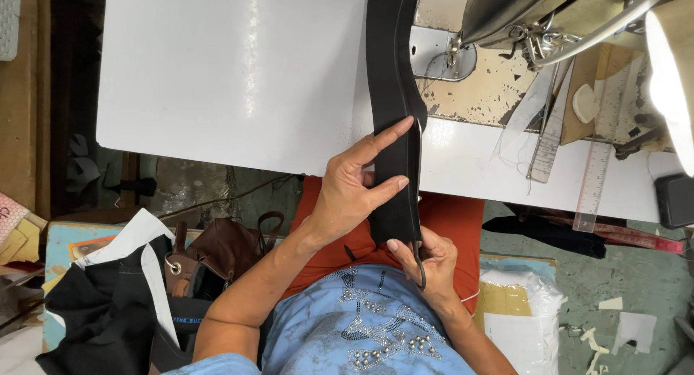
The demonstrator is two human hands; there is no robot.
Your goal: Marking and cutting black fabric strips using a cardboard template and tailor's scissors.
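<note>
The right hand (pixel 431 258) sits nearest the body, below the near edge of the white table (pixel 231 71). Its fingers are pressed together, pinching the lower end of the black fabric strip (pixel 394 93) and a thin black cord (pixel 420 263) that curves down from it. The left hand (pixel 354 187) lies just beyond, at the table's near edge. Its thumb and index finger are spread across the strip's face, the other fingers behind it. The strip runs from the lap, over the near edge, straight across the table toward the far edge. The sewing machine (pixel 549 13) stands at the far right corner, with a clear ruler (pixel 594 180) lying near the right edge.
</note>
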